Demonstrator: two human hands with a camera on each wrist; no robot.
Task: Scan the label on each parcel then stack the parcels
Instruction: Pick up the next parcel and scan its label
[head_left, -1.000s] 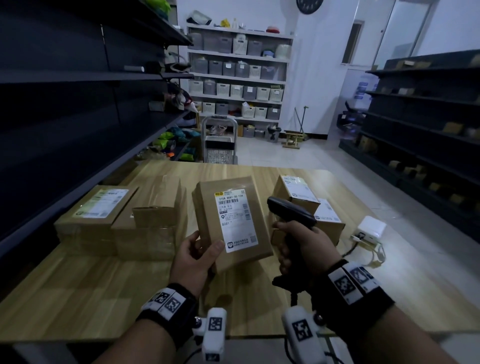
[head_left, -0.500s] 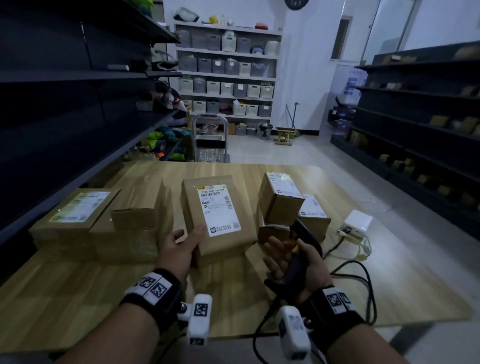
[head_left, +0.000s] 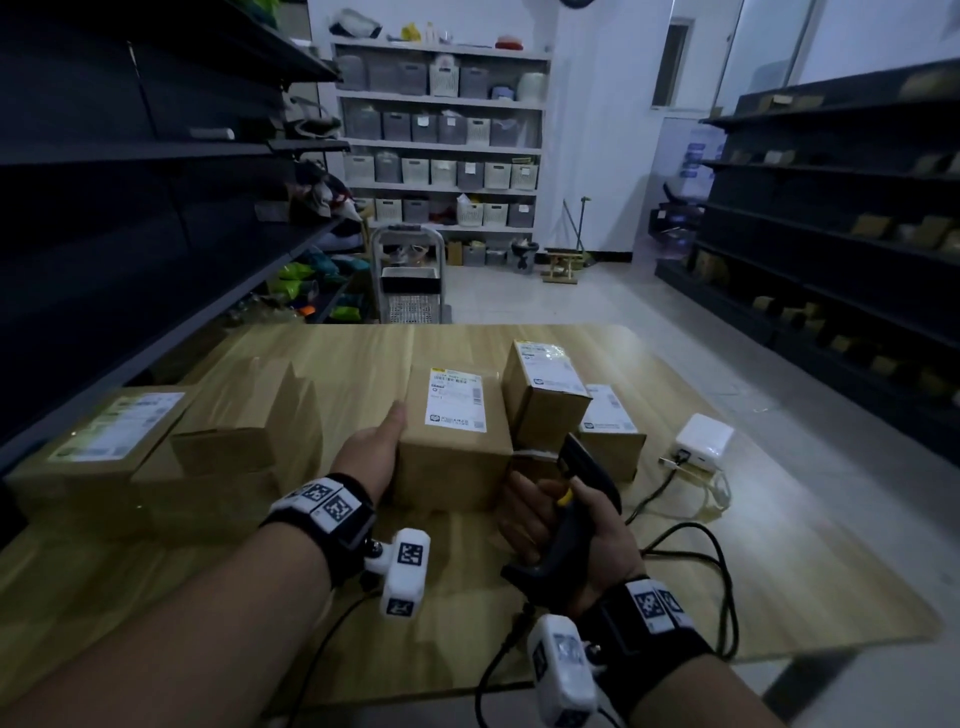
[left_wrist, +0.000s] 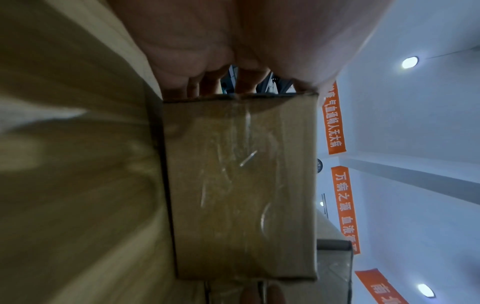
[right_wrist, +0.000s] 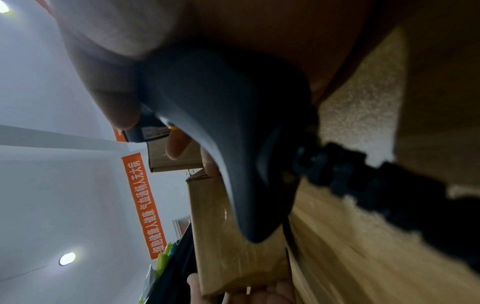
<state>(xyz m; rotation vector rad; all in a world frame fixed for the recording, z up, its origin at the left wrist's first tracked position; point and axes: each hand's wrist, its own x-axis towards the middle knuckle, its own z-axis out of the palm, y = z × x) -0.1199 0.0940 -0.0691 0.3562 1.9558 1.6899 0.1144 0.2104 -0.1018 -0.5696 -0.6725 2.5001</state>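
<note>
A brown parcel (head_left: 452, 452) with a white label on top lies flat on the wooden table (head_left: 753, 571). My left hand (head_left: 382, 441) grips its left side, thumb along the upper edge. The left wrist view shows the parcel's taped face (left_wrist: 241, 185) and my fingers (left_wrist: 207, 84) curled over one end. My right hand (head_left: 550, 519) holds the black barcode scanner (head_left: 582, 483) low beside the parcel's right corner, head pointing away from me. The scanner's handle (right_wrist: 221, 123) fills the right wrist view. A small labelled parcel (head_left: 545, 395) sits on others to the right, next to another labelled one (head_left: 608, 431).
Two stacked groups of parcels stand at the left: a flat labelled one (head_left: 109, 441) and plain boxes (head_left: 244, 421). A white adapter (head_left: 701, 441) and black cables (head_left: 696, 551) lie at the right. Dark shelving (head_left: 156, 234) flanks both sides; a trolley (head_left: 410, 280) stands beyond the table.
My left hand has brought the parcel down from upright in the air to flat on the table. My right hand has lowered the scanner away from the label.
</note>
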